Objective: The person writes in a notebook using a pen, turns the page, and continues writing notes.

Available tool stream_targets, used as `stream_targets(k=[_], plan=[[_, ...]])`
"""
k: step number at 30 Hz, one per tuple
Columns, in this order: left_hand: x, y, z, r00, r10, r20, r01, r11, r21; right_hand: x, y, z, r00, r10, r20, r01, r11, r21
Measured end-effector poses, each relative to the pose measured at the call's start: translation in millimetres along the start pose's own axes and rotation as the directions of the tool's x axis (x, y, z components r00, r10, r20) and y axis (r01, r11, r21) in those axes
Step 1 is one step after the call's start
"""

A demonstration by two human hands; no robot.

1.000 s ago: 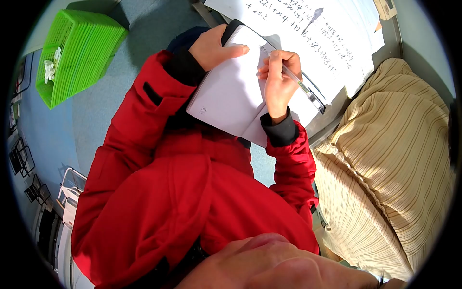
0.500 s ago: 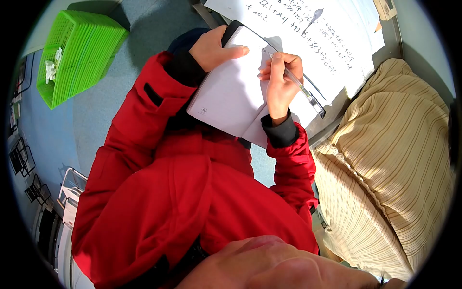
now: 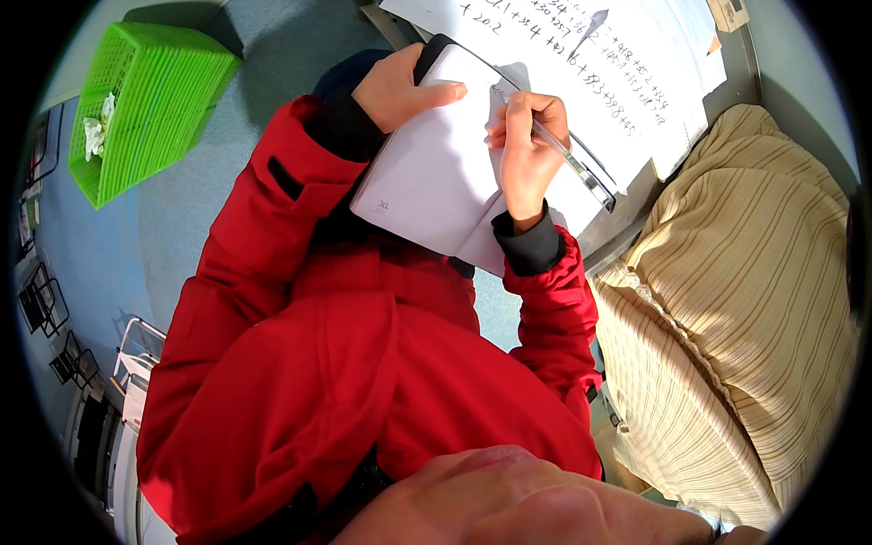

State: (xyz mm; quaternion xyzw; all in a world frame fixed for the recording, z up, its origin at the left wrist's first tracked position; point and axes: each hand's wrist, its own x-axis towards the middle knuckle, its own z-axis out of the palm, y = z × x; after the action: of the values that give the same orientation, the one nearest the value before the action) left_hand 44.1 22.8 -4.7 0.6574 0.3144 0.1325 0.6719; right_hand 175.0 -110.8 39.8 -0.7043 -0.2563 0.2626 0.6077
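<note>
An open notebook (image 3: 427, 177) with white pages lies in front of me, tilted, with "30" printed in one corner. My left hand (image 3: 397, 94) is closed on its far left edge, the thumb pressed on the page and the other fingers hidden beneath. In my right hand (image 3: 531, 145), a clear-barrelled pen (image 3: 579, 168) is pinched between thumb and fingers, its back end pointing down to the right. Small dark marks show on the page near the pen's tip, which my fingers largely cover. Black cuffs and red sleeves surround both wrists.
Beyond the notebook lie large paper sheets (image 3: 627, 77) with handwritten sums, on a table (image 3: 636, 204). A striped beige cushion or cloth cover (image 3: 736, 263) fills the right side. On the left, a green plastic basket (image 3: 168, 100) holds crumpled white tissue.
The right hand and pen have shifted very slightly up and left over the page. A few more pen marks seem to show near the tip. The left hand keeps its grip.
</note>
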Motion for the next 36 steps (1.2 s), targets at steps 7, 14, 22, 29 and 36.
stream_targets(k=[7, 14, 22, 29, 36], plan=[[0.6, 1.6, -1.3, 0.998, 0.020, 0.054, -0.019, 1.000, -0.015, -1.1, 1.5, -1.9, 1.000, 0.006, 0.018, -0.006, 1.000, -0.026], [2.0, -5.9, 0.7, 1.000, 0.000, 0.009, 0.000, 0.999, -0.041, -0.2, -2.6, 1.4, 1.000, 0.007, -0.015, -0.007, 0.999, -0.035], [1.5, -2.3, 0.3, 1.000, -0.003, 0.000, 0.003, 1.000, -0.013, 1.6, -3.7, 1.8, 1.000, 0.002, -0.016, -0.003, 0.999, -0.039], [1.8, -4.3, 1.1, 1.000, -0.001, 0.003, 0.002, 1.000, -0.017, -0.3, -1.6, -2.2, 1.000, 0.008, 0.005, -0.008, 1.000, 0.005], [1.7, -3.1, 1.4, 1.000, 0.005, -0.001, -0.005, 1.000, -0.014, 0.7, -1.1, -0.2, 1.000, 0.000, 0.005, 0.000, 1.000, 0.013]])
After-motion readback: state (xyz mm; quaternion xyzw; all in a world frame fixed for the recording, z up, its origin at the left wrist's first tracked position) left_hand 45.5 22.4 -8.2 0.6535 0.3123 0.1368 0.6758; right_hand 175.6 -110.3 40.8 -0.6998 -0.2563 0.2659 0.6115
